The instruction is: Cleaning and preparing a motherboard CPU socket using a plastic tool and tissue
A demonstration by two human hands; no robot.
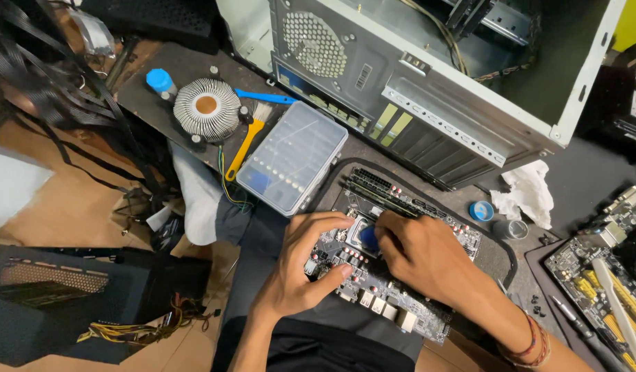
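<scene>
A computer motherboard [407, 303] lies on a dark mat in front of me, its memory sticks [380, 189] along the far edge. My left hand [307, 265] rests on the board's left side, fingers curled over it, steadying it. My right hand [425, 255] presses a small blue object [368, 238] onto the processor socket area [356, 231] in the middle of the board. What exactly the blue object is stays partly hidden by my fingers.
An open computer case [428, 83] lies at the back. A round finned cooler [207, 107], a yellow-handled brush [245, 145], a clear plastic parts box [290, 158], a small blue lid [480, 210], crumpled tissue [528, 189] and a second circuit board [600, 275] surround the mat.
</scene>
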